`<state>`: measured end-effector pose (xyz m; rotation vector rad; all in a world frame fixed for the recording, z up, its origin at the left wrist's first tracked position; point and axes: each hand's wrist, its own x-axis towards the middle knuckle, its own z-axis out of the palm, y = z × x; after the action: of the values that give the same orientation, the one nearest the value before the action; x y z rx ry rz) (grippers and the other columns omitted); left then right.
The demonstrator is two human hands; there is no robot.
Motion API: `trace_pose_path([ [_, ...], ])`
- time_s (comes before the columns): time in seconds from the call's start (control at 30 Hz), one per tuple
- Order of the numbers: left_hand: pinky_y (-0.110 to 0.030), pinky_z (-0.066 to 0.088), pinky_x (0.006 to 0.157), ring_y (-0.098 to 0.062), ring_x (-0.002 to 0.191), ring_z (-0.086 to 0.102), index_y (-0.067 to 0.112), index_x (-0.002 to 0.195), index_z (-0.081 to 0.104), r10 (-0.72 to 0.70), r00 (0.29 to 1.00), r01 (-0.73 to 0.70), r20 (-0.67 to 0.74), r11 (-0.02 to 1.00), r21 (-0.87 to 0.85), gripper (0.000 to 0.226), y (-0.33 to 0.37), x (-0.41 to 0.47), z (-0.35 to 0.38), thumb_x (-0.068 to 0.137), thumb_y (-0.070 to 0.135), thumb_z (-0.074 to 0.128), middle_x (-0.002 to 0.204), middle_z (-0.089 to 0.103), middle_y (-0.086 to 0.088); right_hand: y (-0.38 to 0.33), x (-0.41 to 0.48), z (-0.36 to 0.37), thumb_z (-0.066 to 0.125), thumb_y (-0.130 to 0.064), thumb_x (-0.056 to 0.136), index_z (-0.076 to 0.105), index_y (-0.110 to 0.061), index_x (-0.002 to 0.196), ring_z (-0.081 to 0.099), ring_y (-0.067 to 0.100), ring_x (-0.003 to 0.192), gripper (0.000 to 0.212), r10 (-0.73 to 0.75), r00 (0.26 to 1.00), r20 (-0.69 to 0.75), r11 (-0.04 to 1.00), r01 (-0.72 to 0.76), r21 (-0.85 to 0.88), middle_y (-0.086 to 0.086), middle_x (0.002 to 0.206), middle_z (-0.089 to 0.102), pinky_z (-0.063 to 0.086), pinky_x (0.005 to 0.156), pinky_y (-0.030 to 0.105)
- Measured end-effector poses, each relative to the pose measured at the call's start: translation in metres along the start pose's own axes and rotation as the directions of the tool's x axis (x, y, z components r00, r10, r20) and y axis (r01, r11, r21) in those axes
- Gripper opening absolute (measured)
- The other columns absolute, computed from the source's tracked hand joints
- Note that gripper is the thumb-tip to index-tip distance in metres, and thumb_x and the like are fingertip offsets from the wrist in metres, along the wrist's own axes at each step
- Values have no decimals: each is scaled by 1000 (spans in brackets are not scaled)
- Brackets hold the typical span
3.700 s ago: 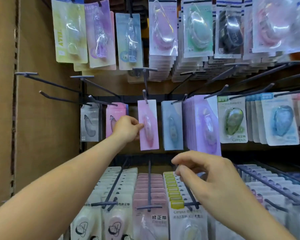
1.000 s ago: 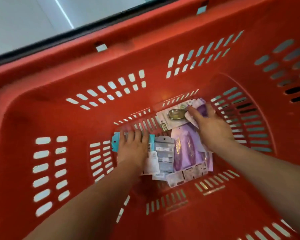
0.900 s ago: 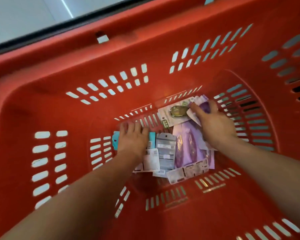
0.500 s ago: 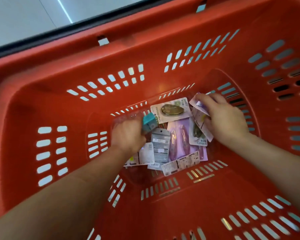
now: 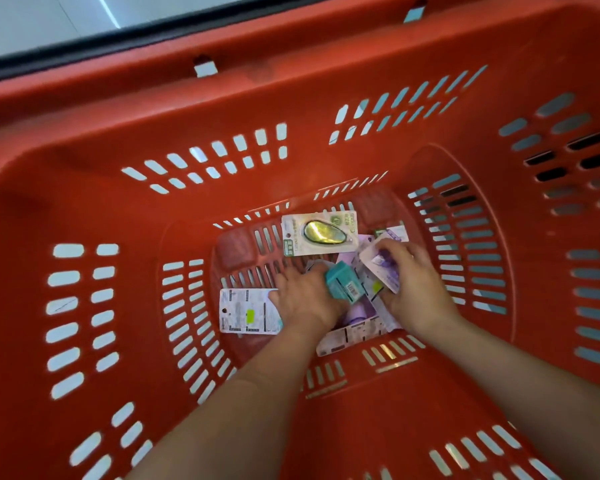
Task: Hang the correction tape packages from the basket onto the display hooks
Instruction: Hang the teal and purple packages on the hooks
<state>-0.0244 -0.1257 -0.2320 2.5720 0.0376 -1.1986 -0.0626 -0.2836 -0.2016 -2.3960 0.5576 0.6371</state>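
Down on the floor of the red slotted plastic basket (image 5: pixel 84 188), the left hand (image 5: pixel 309 299) pinches a teal boxed correction tape package (image 5: pixel 343 284), with a white face-down card package (image 5: pixel 246 315) beside it. The right hand (image 5: pixel 416 289) grips a lilac carded package (image 5: pixel 381 268). Farthest lies a green-gold blister package (image 5: pixel 321 233). By my judgement, several packages are left to hang.

Bare forearms, left hand (image 5: pixel 305 301), right hand (image 5: pixel 417 289)

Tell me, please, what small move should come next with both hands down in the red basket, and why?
Probably lift both hands straight up out of the red basket: the left hand grips a teal package and the right hand holds a purple package, so each has something to hang. The green package can wait.
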Motion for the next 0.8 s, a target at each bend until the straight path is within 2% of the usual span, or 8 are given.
trace_pose_path([
  [0.13,-40,41,97,-32,119,49,41,132,52,105,994,-105,-8,985,-138,61,0,-3,-3,76,46,75,127,43,-7,0,6,-5,69,11,74,51,-27,125,49,16,104,66,48,998,-42,996,-45,79,5,124,51,42,84,23],
  [0.23,-30,47,87,-30,104,58,35,130,54,150,985,-169,-90,945,-281,58,1,-10,-16,77,35,78,122,46,-7,-7,7,-20,63,15,76,51,-32,111,53,16,97,60,115,986,-121,966,-83,245,-2,109,57,40,70,11],
  [0.33,-34,53,88,-22,102,62,37,129,49,78,970,-194,-229,820,-538,64,4,-25,-46,76,27,82,118,59,-2,-24,-4,-47,63,15,77,51,-34,108,59,18,86,59,212,965,-155,862,-110,494,-13,92,57,51,69,27],
  [0.4,-42,59,85,-20,98,70,44,131,41,-23,983,-134,-182,585,-800,73,10,-47,-75,78,16,82,117,66,1,-42,-21,-69,63,17,79,52,-39,102,64,18,85,62,243,963,-113,727,-103,679,-10,95,60,54,69,36],
  [0.47,-45,61,80,-24,94,73,39,137,39,-111,993,-2,-31,254,-967,75,18,-77,-109,80,9,79,118,69,-4,-62,-45,-94,64,18,80,52,-41,102,67,18,93,64,244,966,-91,600,-76,796,-5,103,65,56,74,40],
  [0.57,-47,61,74,-28,84,73,18,127,56,-44,970,231,237,-118,-966,55,22,-129,-159,75,14,74,109,73,-12,-92,-86,-128,67,18,80,53,-28,118,67,24,107,61,251,961,-117,455,-11,891,5,119,66,58,83,45],
  [0.7,-48,59,77,-28,80,74,10,99,72,94,957,285,275,-116,-951,34,22,-201,-216,67,18,78,100,74,-16,-127,-143,-176,67,16,81,53,-29,114,70,13,97,58,307,933,-188,384,59,922,-7,108,70,59,74,35],
  [0.8,-47,61,75,-28,81,74,12,96,76,157,969,212,193,-114,-971,66,27,-251,-267,36,28,99,99,75,-15,-155,-184,-217,70,12,81,53,-35,106,68,5,91,56,320,901,-294,436,135,890,-19,100,70,56,68,26],
])
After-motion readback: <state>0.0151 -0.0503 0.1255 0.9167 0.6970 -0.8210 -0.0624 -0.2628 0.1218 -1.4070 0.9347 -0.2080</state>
